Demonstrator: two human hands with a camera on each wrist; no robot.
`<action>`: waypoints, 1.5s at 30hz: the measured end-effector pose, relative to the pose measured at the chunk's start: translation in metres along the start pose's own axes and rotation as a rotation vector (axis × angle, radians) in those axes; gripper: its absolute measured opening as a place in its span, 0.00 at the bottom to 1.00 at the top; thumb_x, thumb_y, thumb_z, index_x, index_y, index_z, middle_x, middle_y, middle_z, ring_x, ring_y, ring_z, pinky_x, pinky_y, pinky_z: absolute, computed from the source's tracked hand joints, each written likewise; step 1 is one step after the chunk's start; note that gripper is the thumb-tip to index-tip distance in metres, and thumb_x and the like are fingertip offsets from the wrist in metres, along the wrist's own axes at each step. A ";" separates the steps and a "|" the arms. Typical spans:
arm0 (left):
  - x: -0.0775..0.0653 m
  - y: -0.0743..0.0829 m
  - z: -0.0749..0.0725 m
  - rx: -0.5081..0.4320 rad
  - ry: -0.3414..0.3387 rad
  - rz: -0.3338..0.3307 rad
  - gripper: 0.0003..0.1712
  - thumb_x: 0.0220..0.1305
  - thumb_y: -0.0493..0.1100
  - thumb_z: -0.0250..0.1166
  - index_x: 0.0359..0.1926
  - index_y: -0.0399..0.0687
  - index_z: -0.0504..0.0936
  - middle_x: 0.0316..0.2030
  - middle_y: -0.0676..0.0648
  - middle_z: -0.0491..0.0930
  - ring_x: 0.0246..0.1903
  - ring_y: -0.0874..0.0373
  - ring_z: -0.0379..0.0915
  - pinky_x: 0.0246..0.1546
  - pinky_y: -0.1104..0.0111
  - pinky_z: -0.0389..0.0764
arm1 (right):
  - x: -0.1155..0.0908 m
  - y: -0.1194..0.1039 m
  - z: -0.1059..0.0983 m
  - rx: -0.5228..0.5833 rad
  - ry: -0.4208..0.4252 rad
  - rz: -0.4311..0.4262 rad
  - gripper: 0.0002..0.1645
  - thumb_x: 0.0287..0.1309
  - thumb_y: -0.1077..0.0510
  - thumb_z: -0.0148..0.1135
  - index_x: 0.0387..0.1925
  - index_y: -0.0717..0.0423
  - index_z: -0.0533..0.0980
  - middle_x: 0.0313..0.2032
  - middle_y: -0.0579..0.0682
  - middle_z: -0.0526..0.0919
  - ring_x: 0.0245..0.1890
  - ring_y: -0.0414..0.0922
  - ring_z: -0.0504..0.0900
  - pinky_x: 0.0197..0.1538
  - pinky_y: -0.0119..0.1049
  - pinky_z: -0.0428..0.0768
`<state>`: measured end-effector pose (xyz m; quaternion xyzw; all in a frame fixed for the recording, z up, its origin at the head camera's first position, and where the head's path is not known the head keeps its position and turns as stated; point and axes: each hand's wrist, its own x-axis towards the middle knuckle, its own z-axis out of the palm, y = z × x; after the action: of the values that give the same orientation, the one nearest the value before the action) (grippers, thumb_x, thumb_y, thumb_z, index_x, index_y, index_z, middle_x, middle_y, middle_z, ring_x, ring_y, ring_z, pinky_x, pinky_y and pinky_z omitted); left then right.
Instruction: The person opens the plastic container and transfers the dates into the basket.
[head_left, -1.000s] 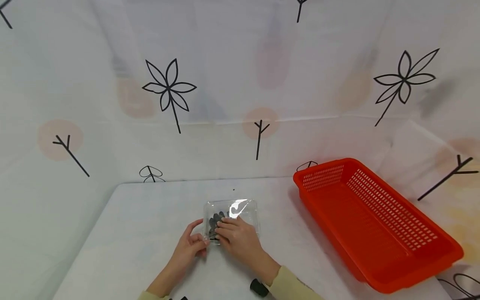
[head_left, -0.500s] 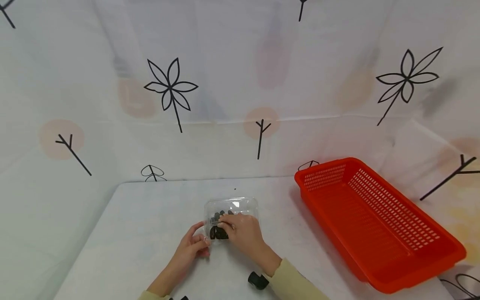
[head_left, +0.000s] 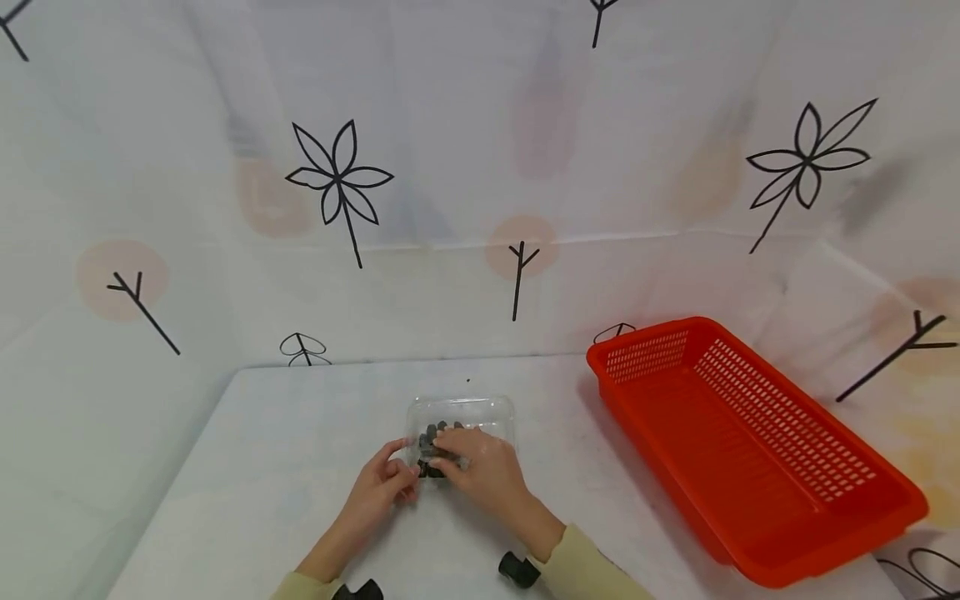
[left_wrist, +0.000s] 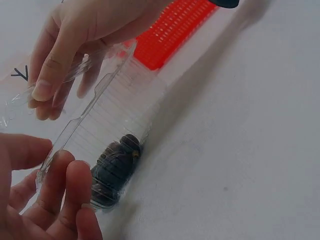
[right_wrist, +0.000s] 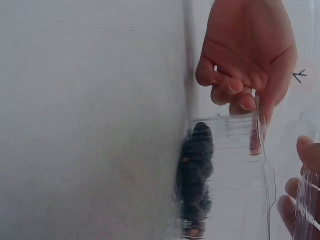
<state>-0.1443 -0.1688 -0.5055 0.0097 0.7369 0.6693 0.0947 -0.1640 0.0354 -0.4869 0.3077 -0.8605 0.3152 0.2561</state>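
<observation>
Grip of the left hand (head_left: 382,487) is narrow, its thumb and fingertips pinching the rim of one clear plastic box (left_wrist: 125,107); grip of the right hand (head_left: 487,471) is likewise narrow, holding the edge of one clear lid (right_wrist: 306,205) between thumb and fingers. Both wrist views show a gap between that lid's near edge and the box rim.

Taking twelve o'clock as away from the person in the head view, the single box sits on the white tabletop (head_left: 300,467), with the left hand at its eight o'clock and the right hand at its five o'clock. Several small dark pieces (left_wrist: 115,170) are bunched inside on the bottom, mostly toward nine o'clock; they overlap too much to count.

One red basket (head_left: 727,450) with pierced sides stands toward three o'clock, well apart from the box and slanted. Two pale yellow sleeves (head_left: 592,571) reach in from seven and five o'clock, with one black piece (head_left: 519,570) near each wrist. Behind hangs a pale cloth (head_left: 442,150) bearing two large six-petal flowers (head_left: 337,177).
</observation>
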 end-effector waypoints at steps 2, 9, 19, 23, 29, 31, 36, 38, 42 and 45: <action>0.002 -0.001 0.000 0.019 0.003 0.021 0.30 0.66 0.31 0.62 0.68 0.36 0.66 0.27 0.46 0.77 0.26 0.56 0.75 0.31 0.67 0.76 | -0.002 0.000 0.000 -0.032 -0.009 -0.026 0.19 0.47 0.51 0.80 0.43 0.51 0.88 0.45 0.45 0.87 0.51 0.42 0.83 0.53 0.44 0.79; 0.003 -0.003 -0.003 0.039 0.010 0.052 0.30 0.65 0.29 0.62 0.67 0.35 0.67 0.26 0.47 0.74 0.24 0.58 0.70 0.28 0.68 0.73 | -0.013 0.007 -0.008 -0.147 0.006 -0.079 0.22 0.42 0.53 0.82 0.44 0.51 0.87 0.49 0.47 0.86 0.57 0.47 0.80 0.58 0.55 0.74; 0.002 -0.004 -0.005 0.021 0.013 0.033 0.29 0.66 0.30 0.62 0.67 0.37 0.67 0.26 0.47 0.73 0.25 0.57 0.70 0.27 0.68 0.75 | -0.028 0.030 -0.019 -0.150 0.033 -0.048 0.25 0.39 0.54 0.84 0.44 0.53 0.87 0.49 0.48 0.86 0.57 0.48 0.79 0.54 0.43 0.78; 0.004 -0.005 -0.005 0.020 0.003 0.037 0.30 0.67 0.31 0.62 0.68 0.36 0.66 0.26 0.47 0.73 0.25 0.57 0.70 0.27 0.67 0.75 | -0.032 0.034 -0.022 -0.107 0.013 -0.042 0.26 0.41 0.54 0.83 0.46 0.53 0.87 0.51 0.49 0.85 0.58 0.48 0.79 0.53 0.43 0.79; 0.004 -0.003 -0.003 0.039 0.014 0.050 0.29 0.66 0.30 0.63 0.67 0.35 0.67 0.26 0.47 0.73 0.23 0.57 0.70 0.27 0.67 0.74 | -0.036 0.038 -0.031 -0.045 -0.015 -0.068 0.27 0.40 0.58 0.83 0.48 0.54 0.86 0.54 0.52 0.84 0.59 0.48 0.78 0.53 0.41 0.78; 0.003 -0.002 -0.002 0.043 0.015 0.054 0.29 0.66 0.30 0.63 0.67 0.36 0.68 0.25 0.48 0.73 0.23 0.57 0.70 0.27 0.67 0.75 | -0.036 0.039 -0.035 -0.038 -0.010 -0.097 0.27 0.39 0.62 0.83 0.47 0.56 0.86 0.54 0.53 0.83 0.57 0.49 0.80 0.52 0.41 0.79; 0.004 -0.002 -0.001 0.043 0.018 0.043 0.29 0.66 0.31 0.64 0.67 0.39 0.69 0.25 0.47 0.72 0.23 0.57 0.70 0.28 0.67 0.75 | -0.036 0.042 -0.041 -0.049 -0.004 -0.149 0.26 0.40 0.70 0.80 0.47 0.58 0.86 0.53 0.56 0.83 0.51 0.50 0.83 0.47 0.38 0.80; 0.004 -0.002 -0.001 0.040 0.014 0.042 0.30 0.66 0.31 0.64 0.68 0.40 0.69 0.25 0.47 0.72 0.23 0.57 0.70 0.28 0.67 0.75 | -0.035 0.041 -0.042 -0.058 -0.013 -0.136 0.27 0.41 0.71 0.79 0.47 0.57 0.86 0.53 0.55 0.83 0.50 0.49 0.84 0.46 0.37 0.81; 0.005 -0.002 0.000 0.038 0.009 0.048 0.30 0.66 0.32 0.64 0.68 0.39 0.69 0.25 0.47 0.72 0.24 0.57 0.71 0.28 0.67 0.75 | -0.035 0.041 -0.044 -0.060 -0.041 -0.100 0.28 0.41 0.72 0.78 0.49 0.57 0.85 0.53 0.55 0.83 0.46 0.48 0.86 0.42 0.34 0.81; 0.005 -0.002 0.000 0.045 0.010 0.046 0.30 0.66 0.32 0.64 0.68 0.39 0.69 0.25 0.47 0.73 0.25 0.57 0.71 0.29 0.67 0.76 | -0.035 0.041 -0.044 -0.057 -0.046 -0.092 0.28 0.42 0.73 0.77 0.49 0.57 0.85 0.52 0.56 0.84 0.44 0.47 0.87 0.40 0.33 0.82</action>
<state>-0.1491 -0.1686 -0.5079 0.0253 0.7520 0.6544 0.0755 -0.1585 0.1039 -0.4956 0.3467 -0.8597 0.2714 0.2589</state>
